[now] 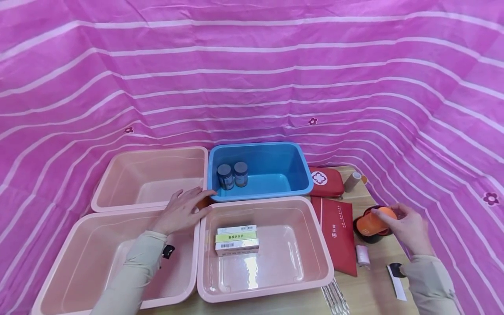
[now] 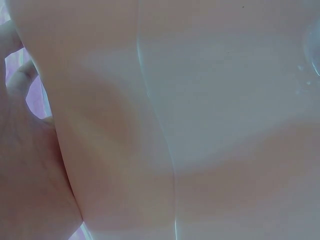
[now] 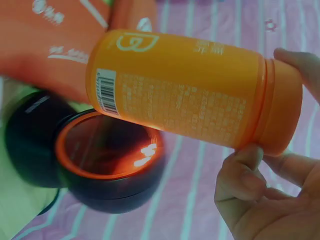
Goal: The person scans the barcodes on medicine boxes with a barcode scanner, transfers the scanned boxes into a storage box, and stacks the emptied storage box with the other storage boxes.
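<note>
Two dark jars (image 1: 232,175) stand in the blue bin (image 1: 293,153) and stacked boxes (image 1: 237,239) lie in the near right pink bin (image 1: 323,245); both left pink bins hold nothing. Right hand (image 1: 409,227) grips an orange bottle (image 3: 195,92) by its cap, above a black tub (image 3: 100,170). Left hand (image 1: 183,210) rests flat, fingers extended, on the bin rims. Red pouches, rolls and the tub, judged unsorted, remain on the table (image 1: 378,284).

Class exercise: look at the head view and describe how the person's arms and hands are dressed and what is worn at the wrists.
Both arms wear long, close-fitting beige sleeves that end at the wrists. The left hand and right hand are bare, with no gloves. A small black device sits at the left wrist, and a black-and-white piece at the right wrist.
</note>
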### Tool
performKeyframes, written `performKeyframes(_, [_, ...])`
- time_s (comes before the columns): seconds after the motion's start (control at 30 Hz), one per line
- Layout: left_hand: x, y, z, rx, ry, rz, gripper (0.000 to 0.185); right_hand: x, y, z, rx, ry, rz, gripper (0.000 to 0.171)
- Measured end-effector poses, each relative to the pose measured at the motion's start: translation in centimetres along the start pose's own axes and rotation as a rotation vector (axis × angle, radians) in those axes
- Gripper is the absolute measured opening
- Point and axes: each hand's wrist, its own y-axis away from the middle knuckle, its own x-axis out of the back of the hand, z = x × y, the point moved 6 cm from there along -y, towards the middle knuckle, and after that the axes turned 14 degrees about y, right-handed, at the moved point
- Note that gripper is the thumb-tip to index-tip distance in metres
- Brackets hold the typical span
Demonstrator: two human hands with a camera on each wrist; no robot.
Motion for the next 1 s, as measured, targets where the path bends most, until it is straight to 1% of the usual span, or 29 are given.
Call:
performKeyframes(0.1, [0.0,0.0,-0.1,-0.002,-0.001,0.003,0.057,-1.0,-0.1,0.9,-0.040,0.038,-0.003,0.052])
performKeyframes(0.27, [0.0,0.1,0.0,-0.005,0.008,0.003,0.057,-2.0,-0.5,2.1,-0.082,0.065,0.019,0.048])
performKeyframes(0.53, [0.0,0.0,0.1,0.007,0.013,-0.004,0.057,-2.9,-0.7,3.1,-0.105,0.050,0.049,0.047])
performKeyframes(0.7, [0.1,-0.1,0.2,0.001,0.009,-0.003,0.057,-3.1,-0.5,3.3,-0.113,0.074,0.068,0.045])
performKeyframes(1.0, [0.0,0.0,0.2,-0.002,0.006,-0.003,0.056,-3.1,-0.3,3.2,-0.106,0.076,0.042,0.050])
